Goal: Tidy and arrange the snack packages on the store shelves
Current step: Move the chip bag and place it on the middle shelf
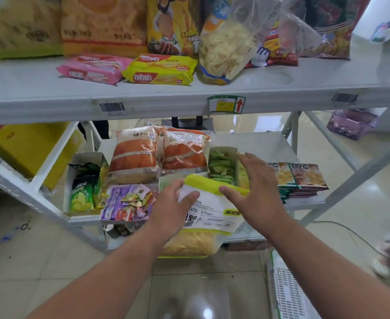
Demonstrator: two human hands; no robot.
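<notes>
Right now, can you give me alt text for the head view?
Both hands, left hand and right hand, touch a yellow-and-white snack bag at the lower shelf front, before two orange bags. Upper shelf holds wafer packs.

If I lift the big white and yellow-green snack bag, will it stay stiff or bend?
The white and yellow-green snack bag probably bends: thin film, hanging over the shelf edge. Likely light, holding loose chips. Its glossy surface may slip.
</notes>
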